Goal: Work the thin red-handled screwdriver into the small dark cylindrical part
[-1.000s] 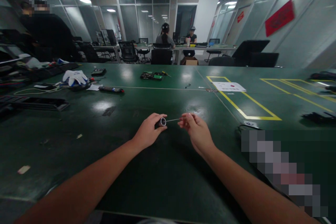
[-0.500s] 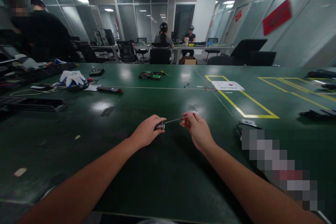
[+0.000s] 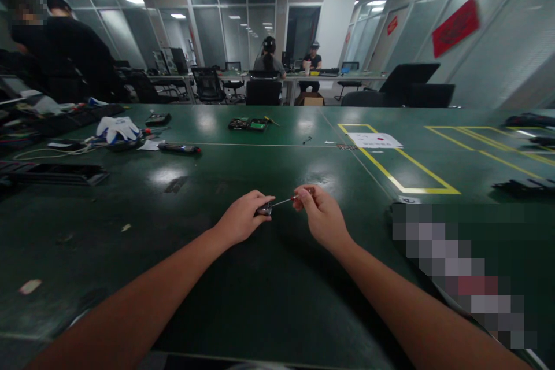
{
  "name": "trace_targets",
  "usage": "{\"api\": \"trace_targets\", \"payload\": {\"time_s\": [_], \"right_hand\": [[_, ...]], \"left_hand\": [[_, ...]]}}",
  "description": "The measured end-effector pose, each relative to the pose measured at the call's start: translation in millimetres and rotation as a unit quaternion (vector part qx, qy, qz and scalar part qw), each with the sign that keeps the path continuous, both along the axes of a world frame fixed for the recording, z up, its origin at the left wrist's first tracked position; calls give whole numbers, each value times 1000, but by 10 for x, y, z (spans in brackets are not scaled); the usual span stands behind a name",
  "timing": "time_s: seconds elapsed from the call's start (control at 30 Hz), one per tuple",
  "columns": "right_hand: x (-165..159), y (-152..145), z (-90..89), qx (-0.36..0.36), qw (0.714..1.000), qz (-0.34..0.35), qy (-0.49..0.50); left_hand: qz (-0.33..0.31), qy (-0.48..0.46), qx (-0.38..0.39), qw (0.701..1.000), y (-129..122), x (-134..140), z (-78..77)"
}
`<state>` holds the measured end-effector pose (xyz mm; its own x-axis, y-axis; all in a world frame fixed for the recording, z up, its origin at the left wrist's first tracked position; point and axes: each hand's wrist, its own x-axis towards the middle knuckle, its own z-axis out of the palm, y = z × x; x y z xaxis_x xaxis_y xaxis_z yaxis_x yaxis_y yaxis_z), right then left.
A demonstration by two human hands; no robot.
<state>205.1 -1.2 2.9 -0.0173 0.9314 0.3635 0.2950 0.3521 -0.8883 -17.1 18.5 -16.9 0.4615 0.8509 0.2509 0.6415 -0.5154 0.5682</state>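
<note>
Dark cylinder [image 3: 263, 209], silvery at one end, is held sideways by left hand [image 3: 239, 218]; thin metal rod [image 3: 282, 202], reddish-ended, is gripped by right hand [image 3: 323, 211], slanted toward it.

Cylinder [image 3: 264, 208] half-hidden by left fingers [image 3: 259, 196]

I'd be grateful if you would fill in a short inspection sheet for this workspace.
Surface: green table, marked with yellow tape; pale scraps at left.
Job's things: small dark cylinder; thin metal shaft running toward its shiny end, whether inside is unclear.
Clutter: white-and-blue gloves, circuit board, printed sheet.
Grip: left hand closed on the cylinder; right hand holds the shaft's other end at its fingertips.
Cables: pale cable beside the gloves; the pixelated area at lower right cannot be read.
Surroundings: two people standing at left, two seated farther back, office chairs.
</note>
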Motion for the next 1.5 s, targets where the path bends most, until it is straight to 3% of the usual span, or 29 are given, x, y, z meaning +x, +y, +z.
{"api": "trace_targets", "payload": {"time_s": [0.2, 0.53, 0.7, 1.0, 1.23, 1.5], "right_hand": [[12, -37, 53, 18, 996, -60, -68], [24, -34, 31, 26, 997, -61, -40], [21, -14, 14, 7, 996, -54, -71], [62, 35, 1, 12, 993, -106, -45], [85, 55, -3, 26, 992, -111, -48], [91, 55, -1, 41, 991, -113, -56]], "left_hand": [[2, 17, 3, 1000, -1, 1, -5], [13, 11, -13, 1000, 8, -5, -8], [18, 13, -23, 999, 7, 16, 11], [33, 4, 6, 999, -23, -4, 60], [-51, 97, 47, 993, -195, 194, 125], [7, 221, 79, 972, -295, 397, 107]]}}
